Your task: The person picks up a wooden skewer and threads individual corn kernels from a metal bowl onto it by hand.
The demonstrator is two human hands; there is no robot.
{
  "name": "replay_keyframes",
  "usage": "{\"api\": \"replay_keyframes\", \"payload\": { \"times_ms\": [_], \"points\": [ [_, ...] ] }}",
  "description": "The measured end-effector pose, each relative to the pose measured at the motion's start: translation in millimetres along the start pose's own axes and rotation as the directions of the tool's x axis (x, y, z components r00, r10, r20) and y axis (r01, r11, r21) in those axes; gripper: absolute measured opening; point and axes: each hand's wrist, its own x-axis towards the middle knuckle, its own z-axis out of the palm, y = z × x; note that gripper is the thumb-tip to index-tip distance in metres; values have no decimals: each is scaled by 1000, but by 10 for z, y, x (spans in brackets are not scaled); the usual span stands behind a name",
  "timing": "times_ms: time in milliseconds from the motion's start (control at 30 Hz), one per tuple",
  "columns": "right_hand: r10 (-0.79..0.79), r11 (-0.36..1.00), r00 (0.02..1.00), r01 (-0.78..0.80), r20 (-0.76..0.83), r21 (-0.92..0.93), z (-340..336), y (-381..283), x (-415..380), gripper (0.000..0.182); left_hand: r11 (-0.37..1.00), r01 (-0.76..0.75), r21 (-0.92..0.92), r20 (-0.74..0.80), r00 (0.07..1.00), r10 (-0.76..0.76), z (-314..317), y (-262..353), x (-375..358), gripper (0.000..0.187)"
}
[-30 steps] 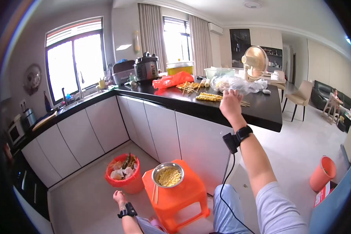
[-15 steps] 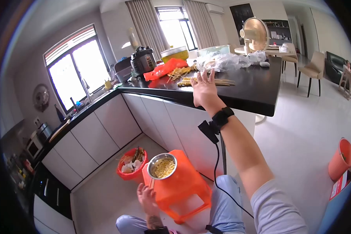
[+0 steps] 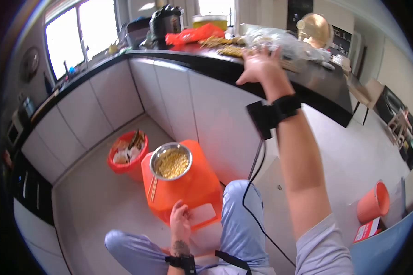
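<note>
My right hand (image 3: 264, 68) reaches over the edge of the dark counter, thumb out and fingers spread. Its fingertips are at the skewers of yellow food (image 3: 231, 51) and the clear plastic bag (image 3: 280, 39); blur hides whether they touch. Lower down, my left hand (image 3: 180, 220) is over the front of the orange stool (image 3: 202, 183), fingers loosely bent and nothing visible in them. A steel bowl (image 3: 188, 167) of yellow kernel-like pieces stands on the stool. Beside it lie a few thin wooden sticks (image 3: 153, 189).
A red-lined bin (image 3: 122, 167) with scraps stands left of the stool. On the counter (image 3: 323, 89) are a red plastic bag (image 3: 195, 34), a dark cooker (image 3: 166, 22) and a yellow tub (image 3: 209, 21). A pink bin (image 3: 374, 201) is at right.
My view has tilted down. My left hand has moved away from the sticks by the bowl, towards the stool's front. My right hand is still at the counter, now nearer the clear bag.
</note>
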Motion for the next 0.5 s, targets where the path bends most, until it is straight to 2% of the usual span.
{"api": "replay_keyframes", "payload": {
  "times_ms": [133, 200, 233, 300, 333, 367, 400, 433, 467, 500],
  "points": [
    [50, 997, 997, -54, -60, -63, 49, 14, 57, 112, 997, -40, -65, 5, 999, 41, 52, 169, -53, 32],
    [46, 994, 989, -59, -137, -89, 70, 40, 67, 113, 995, -47, -87, 29, 998, 50, 54, 190, -50, 31],
    [47, 994, 981, -65, -188, -89, 82, 47, 56, 114, 992, -56, -114, -16, 998, 54, 65, 230, -48, 31],
    [86, 988, 952, -121, -294, -101, 76, 33, 41, 112, 987, -137, 79, 54, 990, 133, 129, 315, -67, 27],
    [63, 991, 933, -99, -354, -85, 102, 15, 41, 111, 988, -139, 70, 19, 990, 138, 135, 359, -56, 27],
    [50, 994, 909, -84, -414, -64, 163, -19, 28, 110, 913, -316, 257, 31, 947, 320, 132, 401, -40, 26],
    [24, 988, 874, -94, -486, -121, 205, -113, -6, 101, 773, -471, 425, 85, 871, 484, 142, 453, 47, 24],
    [5, 990, 874, -74, -487, -123, 292, -236, -37, 101, 775, -470, 422, 66, 869, 491, 113, 561, 129, 24],
    [-8, 982, 765, 127, -644, 139, 452, -403, -74, 92, 439, -505, 744, 98, 731, 675, 50, 689, 216, 26],
    [46, 865, 642, 358, -765, 352, 638, -580, -156, 84, 24, -374, 927, 214, 580, 786, -26, 803, 278, 27]
  ]
}}
